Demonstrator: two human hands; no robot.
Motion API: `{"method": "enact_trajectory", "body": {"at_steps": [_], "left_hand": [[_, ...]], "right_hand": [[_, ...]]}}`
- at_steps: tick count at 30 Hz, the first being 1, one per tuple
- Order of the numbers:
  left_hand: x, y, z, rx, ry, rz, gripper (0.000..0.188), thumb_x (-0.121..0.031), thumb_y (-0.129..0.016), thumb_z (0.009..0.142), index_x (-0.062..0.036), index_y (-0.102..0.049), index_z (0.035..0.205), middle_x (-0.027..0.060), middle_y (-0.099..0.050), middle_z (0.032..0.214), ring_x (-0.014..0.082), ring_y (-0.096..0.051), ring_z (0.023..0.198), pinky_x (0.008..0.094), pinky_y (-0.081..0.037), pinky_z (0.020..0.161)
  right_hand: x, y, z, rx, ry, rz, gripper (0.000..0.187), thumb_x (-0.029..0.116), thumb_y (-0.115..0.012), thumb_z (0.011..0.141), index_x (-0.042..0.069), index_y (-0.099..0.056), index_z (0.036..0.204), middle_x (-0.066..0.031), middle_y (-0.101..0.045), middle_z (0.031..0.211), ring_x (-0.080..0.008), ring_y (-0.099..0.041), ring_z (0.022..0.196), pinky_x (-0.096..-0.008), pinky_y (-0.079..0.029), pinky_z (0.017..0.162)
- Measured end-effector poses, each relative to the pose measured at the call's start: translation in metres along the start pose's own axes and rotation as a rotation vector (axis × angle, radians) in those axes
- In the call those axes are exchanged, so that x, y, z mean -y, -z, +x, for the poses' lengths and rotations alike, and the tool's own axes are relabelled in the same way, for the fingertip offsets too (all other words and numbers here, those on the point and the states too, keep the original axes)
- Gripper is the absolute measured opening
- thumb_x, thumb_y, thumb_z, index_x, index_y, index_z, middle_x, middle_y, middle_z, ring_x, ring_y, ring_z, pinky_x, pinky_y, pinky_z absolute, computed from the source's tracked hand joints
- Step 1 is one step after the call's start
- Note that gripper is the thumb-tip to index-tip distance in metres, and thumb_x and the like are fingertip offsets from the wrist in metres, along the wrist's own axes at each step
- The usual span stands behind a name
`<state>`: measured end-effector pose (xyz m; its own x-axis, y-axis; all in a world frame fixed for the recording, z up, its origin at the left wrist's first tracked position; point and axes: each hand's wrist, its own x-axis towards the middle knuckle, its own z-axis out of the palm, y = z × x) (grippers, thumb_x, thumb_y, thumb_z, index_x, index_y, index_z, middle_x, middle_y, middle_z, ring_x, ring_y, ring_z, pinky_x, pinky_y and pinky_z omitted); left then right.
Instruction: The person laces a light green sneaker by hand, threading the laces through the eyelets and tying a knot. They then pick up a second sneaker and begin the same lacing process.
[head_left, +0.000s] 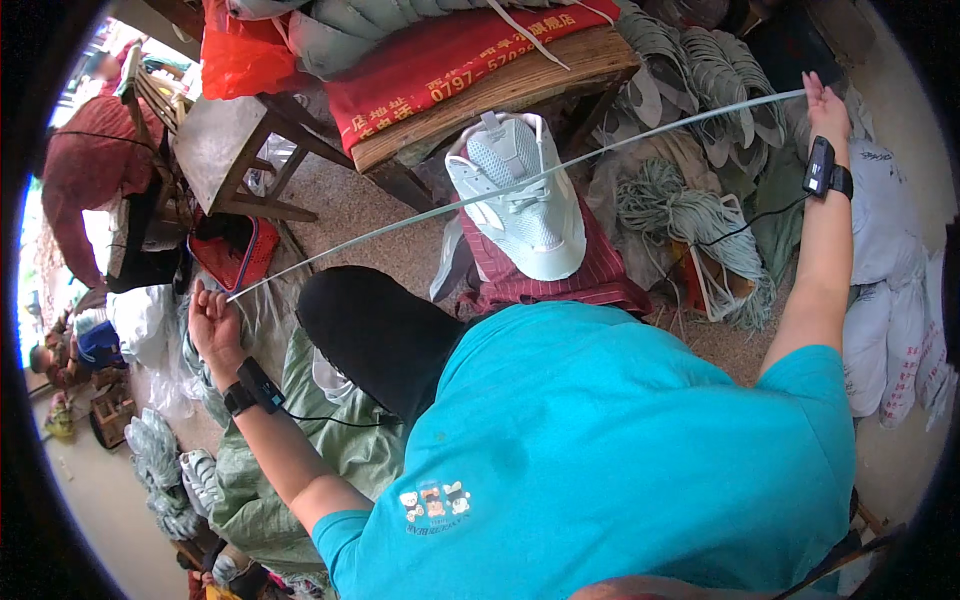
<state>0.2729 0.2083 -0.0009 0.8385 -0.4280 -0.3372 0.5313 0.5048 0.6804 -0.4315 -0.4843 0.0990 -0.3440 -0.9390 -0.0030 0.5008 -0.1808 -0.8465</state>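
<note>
A long pale grey-green shoelace [700, 118] is pulled taut between my hands, slanting up from left to right. My left hand [214, 325] pinches one end, out to the left. Far to the right, my right hand [828, 108] grips the other end, with some fingers stretched out. Beneath the middle of the lace sits a pale grey-white sneaker [535, 225], toe toward me. It rests on maroon striped cloth [610, 265] in front of my lap. The lace passes across the sneaker; whether it runs through any eyelets I cannot tell.
A wooden bench [500, 95] with red cloth and grey shoe parts stands ahead. Bundled laces [665, 205] and stacked shoe uppers [725, 85] lie to the right, beside white sacks [885, 220]. At left are a wooden stool [220, 150], a red basket [255, 250] and another person [95, 150].
</note>
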Motion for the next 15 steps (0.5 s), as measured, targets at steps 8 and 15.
{"method": "enact_trajectory", "body": {"at_steps": [8, 15], "left_hand": [[0.118, -0.079, -0.030, 0.065, -0.166, 0.644, 0.032, -0.018, -0.049, 0.101, -0.0003, -0.063, 0.123, -0.0067, -0.051, 0.075, 0.0006, -0.037, 0.056, 0.0158, -0.029, 0.049], [0.239, -0.184, -0.113, 0.567, -0.020, 0.802, 0.034, -0.029, -0.046, 0.105, -0.0023, -0.067, 0.111, 0.0022, -0.070, 0.098, 0.0050, -0.048, 0.069, 0.0214, -0.040, 0.062]], "right_hand": [[-0.139, 0.000, -0.179, 0.922, -0.392, -0.697, 0.023, 0.012, -0.055, 0.095, -0.004, -0.055, 0.112, -0.0183, -0.071, 0.097, -0.0248, -0.072, 0.083, -0.0320, -0.056, 0.071], [-0.158, -0.056, -0.345, 1.253, -0.476, -0.712, 0.011, 0.016, -0.061, 0.096, 0.006, -0.064, 0.098, 0.0020, -0.060, 0.079, -0.0043, -0.057, 0.068, -0.0199, -0.048, 0.062]]}}
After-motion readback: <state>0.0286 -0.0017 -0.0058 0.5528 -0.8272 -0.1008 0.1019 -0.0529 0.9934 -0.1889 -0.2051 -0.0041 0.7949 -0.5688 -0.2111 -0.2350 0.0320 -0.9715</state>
